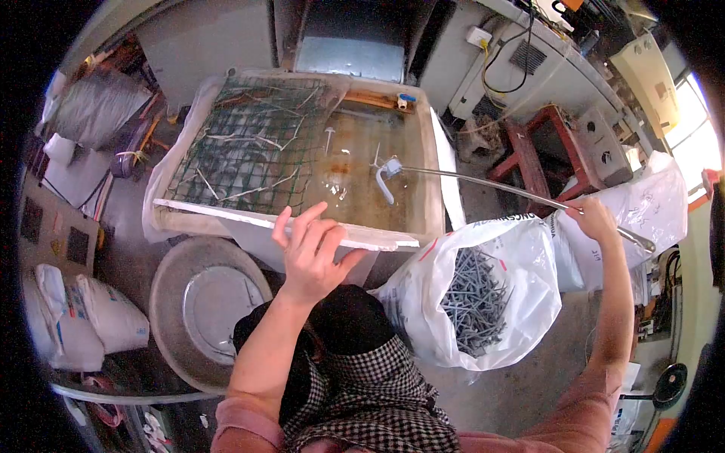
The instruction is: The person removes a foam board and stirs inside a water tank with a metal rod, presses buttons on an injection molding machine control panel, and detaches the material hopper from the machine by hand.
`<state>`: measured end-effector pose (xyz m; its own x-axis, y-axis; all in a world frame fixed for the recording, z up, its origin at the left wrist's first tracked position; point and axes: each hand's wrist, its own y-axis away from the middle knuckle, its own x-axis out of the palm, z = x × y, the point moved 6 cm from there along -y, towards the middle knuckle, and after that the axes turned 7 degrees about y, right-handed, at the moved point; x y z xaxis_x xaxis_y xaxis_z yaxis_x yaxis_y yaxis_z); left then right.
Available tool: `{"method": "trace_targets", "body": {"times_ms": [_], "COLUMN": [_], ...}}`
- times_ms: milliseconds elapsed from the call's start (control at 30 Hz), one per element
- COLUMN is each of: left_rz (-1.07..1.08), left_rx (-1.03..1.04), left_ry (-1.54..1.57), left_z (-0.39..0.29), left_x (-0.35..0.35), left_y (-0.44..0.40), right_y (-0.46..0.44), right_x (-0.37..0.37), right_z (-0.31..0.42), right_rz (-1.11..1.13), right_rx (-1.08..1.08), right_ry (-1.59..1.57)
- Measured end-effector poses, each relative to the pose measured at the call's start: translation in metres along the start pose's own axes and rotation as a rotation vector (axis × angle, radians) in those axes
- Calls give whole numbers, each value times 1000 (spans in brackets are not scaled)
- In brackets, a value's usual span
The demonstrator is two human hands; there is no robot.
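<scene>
My right hand (595,220) is closed around a long metal rod (483,179) with a rounded end past my wrist. The rod's far end reaches over a shallow tub of water (434,162), where a pale blue-grey curved piece (387,180) is at its tip; whether it is fixed on or only touching, I cannot tell. My left hand (311,257) is at the tub's near side, fingers apart, by a white strip (226,214) along the front edge. A green mesh (260,124) with pale thin pieces on it covers the tub's left part.
An open white bag (532,302) full of grey nail-like pieces (476,302) stands right of my knees. A large round basin (170,317) is at the left, beside white sacks (113,313). Behind stand a red metal frame (521,155) and grey machine panels (204,49).
</scene>
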<state>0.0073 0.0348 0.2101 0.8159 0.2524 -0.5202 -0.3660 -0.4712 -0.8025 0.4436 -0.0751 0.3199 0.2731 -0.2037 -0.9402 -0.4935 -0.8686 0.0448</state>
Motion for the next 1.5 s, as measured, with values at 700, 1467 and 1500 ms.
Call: {"method": "trace_targets", "body": {"times_ms": [700,1467,1500], "left_rz": [33,65,65], "left_rx": [-21,-44,-46], "left_ry": [50,49,49], "left_z": [4,6,6], "left_x": [7,17,17], "left_y": [4,5,5], "right_y": [-41,-80,-82], "right_x": [44,83,83], "right_z": [-3,88,92], "right_rz": [110,54,54], "right_rx": [-17,-59,-61], "right_ry": [-154,-131,-132]}}
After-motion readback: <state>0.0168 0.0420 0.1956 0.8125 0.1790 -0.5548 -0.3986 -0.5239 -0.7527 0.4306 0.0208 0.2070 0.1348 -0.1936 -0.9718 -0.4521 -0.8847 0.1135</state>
